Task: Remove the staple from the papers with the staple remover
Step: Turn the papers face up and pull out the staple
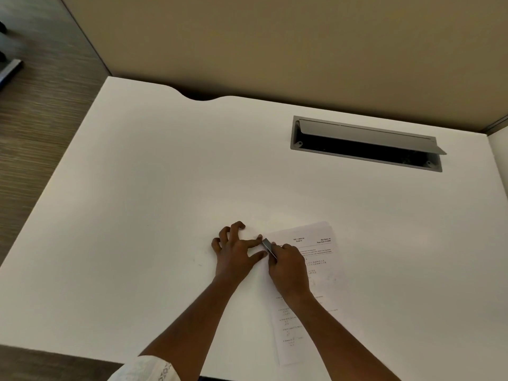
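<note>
Printed white papers (pixel 310 273) lie on the white desk (pixel 165 188), right of centre near the front edge. My right hand (pixel 288 266) grips a thin dark metal staple remover (pixel 268 246), its tip at the papers' top left corner. The staple itself is too small to make out. My left hand (pixel 237 247) rests on the desk just left of that corner, index finger and thumb stretched flat against the paper's edge, the other fingers arched with their tips on the desk.
A grey cable tray (pixel 368 143) with its lid propped up is sunk into the desk at the back right. A beige partition wall (pixel 275 42) stands behind the desk. Wood-look floor (pixel 33 119) shows past the left edge.
</note>
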The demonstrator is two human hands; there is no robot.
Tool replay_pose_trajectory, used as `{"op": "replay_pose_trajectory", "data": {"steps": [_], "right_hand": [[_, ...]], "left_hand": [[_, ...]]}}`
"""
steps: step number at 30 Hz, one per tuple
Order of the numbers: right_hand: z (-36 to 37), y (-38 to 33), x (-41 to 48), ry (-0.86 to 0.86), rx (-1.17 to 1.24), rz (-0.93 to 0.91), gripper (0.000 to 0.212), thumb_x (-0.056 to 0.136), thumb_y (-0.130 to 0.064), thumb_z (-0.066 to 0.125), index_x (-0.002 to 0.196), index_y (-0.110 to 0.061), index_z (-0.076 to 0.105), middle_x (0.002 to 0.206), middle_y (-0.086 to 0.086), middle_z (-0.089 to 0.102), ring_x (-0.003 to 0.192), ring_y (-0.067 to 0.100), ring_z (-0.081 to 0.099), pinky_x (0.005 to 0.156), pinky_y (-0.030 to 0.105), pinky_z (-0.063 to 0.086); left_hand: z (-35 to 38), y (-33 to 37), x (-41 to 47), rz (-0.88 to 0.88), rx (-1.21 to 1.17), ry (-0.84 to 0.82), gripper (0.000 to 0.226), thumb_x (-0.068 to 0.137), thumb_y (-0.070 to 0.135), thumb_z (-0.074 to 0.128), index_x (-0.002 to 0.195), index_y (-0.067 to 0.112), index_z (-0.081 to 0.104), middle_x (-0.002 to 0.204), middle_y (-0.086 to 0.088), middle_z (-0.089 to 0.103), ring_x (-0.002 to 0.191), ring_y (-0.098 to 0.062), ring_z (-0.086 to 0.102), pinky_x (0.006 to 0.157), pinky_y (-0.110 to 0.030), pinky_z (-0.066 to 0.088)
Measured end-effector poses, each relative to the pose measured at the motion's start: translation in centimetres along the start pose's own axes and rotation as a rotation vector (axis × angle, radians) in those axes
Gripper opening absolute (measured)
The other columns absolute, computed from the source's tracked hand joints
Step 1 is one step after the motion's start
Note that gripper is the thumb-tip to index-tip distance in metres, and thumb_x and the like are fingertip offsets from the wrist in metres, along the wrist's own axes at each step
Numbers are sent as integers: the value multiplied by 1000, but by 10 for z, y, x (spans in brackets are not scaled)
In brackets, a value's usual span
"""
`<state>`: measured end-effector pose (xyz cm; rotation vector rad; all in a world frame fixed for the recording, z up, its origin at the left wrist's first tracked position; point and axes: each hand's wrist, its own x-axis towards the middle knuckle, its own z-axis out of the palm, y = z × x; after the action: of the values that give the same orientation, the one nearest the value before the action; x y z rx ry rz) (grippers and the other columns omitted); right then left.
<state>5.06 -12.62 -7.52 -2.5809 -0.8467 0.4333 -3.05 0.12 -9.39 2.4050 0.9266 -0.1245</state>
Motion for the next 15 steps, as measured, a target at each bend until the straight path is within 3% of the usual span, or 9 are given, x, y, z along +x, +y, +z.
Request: {"op": "replay_pose_trajectory", "data": {"steps": [10,15], "right_hand": [[-1,2,2,14,231,85,13,94,-21,64,85,-14,70,71,-4,62,65,10,55,61,10,35],[2,7,0,94,328,76,3,89,-18,72,89,-15,75,75,-1,71,67,13,63,65,24,54]], "left_hand": [[-5,2,1,-26,8,-71,47,84,68,63,127,49,66,169,5,10,148,-29,8,114,-52,14],[-6,2,0,-23,49,-88,48,85,70,61,128,50,65,169,5,7,148,-30,9,113,-53,16]]}}
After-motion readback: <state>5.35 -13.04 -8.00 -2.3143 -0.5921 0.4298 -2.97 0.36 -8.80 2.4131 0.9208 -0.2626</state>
